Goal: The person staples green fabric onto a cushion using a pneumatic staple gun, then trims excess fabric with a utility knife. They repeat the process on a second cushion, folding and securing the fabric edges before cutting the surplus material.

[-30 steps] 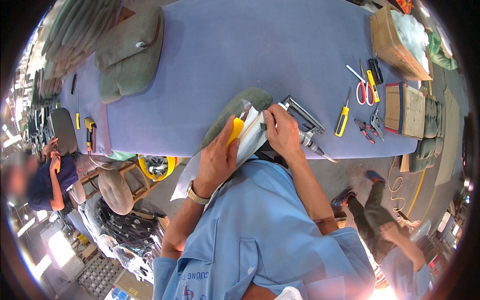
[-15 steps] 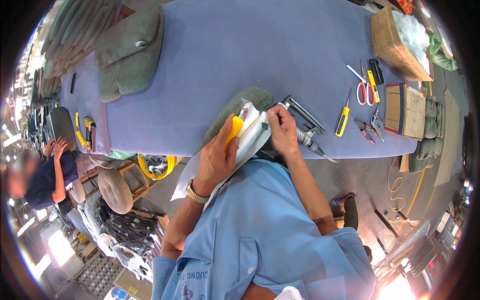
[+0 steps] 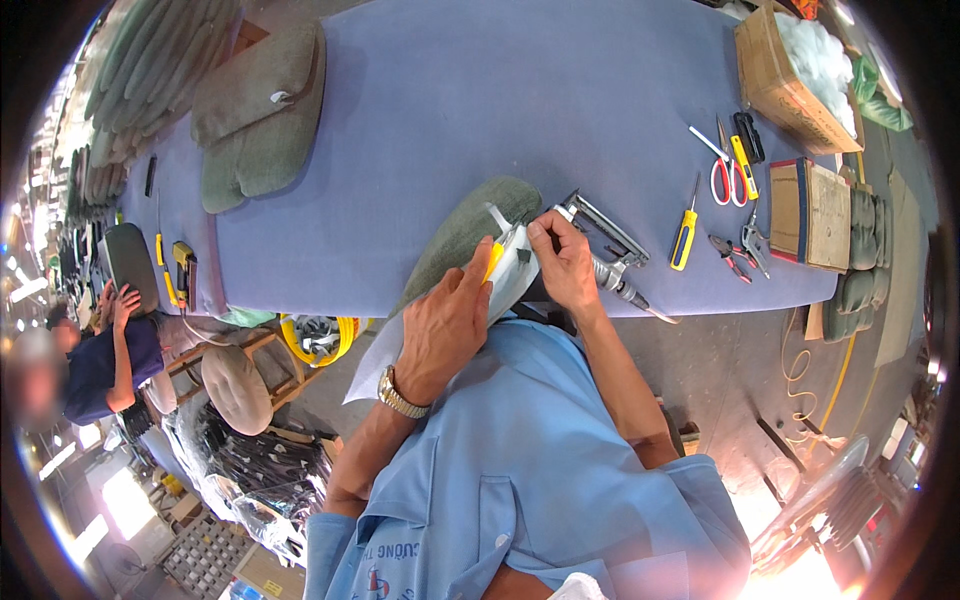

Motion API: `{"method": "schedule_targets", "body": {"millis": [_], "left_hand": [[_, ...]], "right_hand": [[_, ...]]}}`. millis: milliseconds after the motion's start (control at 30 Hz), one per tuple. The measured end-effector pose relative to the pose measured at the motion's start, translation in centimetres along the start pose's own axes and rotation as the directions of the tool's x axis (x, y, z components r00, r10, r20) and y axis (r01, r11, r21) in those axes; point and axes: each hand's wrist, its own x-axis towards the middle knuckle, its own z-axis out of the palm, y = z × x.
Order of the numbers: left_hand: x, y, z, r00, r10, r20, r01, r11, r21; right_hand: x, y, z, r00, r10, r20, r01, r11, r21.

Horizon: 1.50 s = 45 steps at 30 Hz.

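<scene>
A grey-green upholstered cushion (image 3: 445, 240) stands at the table's near edge against my blue shirt, its white lining (image 3: 385, 350) facing me. My left hand (image 3: 450, 330) is closed round a yellow utility knife (image 3: 494, 262), held against the white side; its blade is hidden. A loose white strip (image 3: 498, 216) sticks up just beyond it. Pinched between the thumb and fingers of my right hand (image 3: 565, 258) is the lining's upper right edge, near a small dark patch. Right beside this hand lies a pneumatic staple gun (image 3: 612, 232) with its hose fitting toward me.
To the right lie a yellow screwdriver (image 3: 685, 240), scissors (image 3: 728, 178), pliers (image 3: 732, 260) and a box (image 3: 810, 215). A carton of white stuffing (image 3: 790, 90) stands behind. Grey-green covers (image 3: 260, 120) lie far left. Another person (image 3: 110, 350) handles a dark cushion at left.
My left hand has moved up and right along the white side with the yellow knife. The white strip now stands away from the edge. My right hand has barely moved.
</scene>
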Motion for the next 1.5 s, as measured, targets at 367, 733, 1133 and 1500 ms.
{"method": "schedule_targets", "body": {"millis": [367,733,1133,1500], "left_hand": [[1.0,-0.2,-0.1,0.999,-0.011,0.044,0.010,1.000,0.009],[0.9,-0.8,-1.5,0.982,-0.036,0.184,0.058,0.992,-0.114],[-0.4,-1.4,-0.4,0.993,-0.115,0.025,0.115,0.903,-0.415],[5.9,4.4,-2.6,0.945,0.244,-0.218,-0.314,0.863,-0.396]], "right_hand": [[0.2,-0.1,-0.1,0.999,-0.049,0.019,0.050,0.998,-0.031],[0.1,-0.4,-0.2,0.999,-0.015,0.040,0.018,0.997,-0.076],[-0.2,0.4,-0.4,0.994,0.076,0.074,-0.080,0.995,0.058],[-1.0,-5.3,-1.7,0.989,-0.147,-0.016,0.144,0.935,0.325]]}}
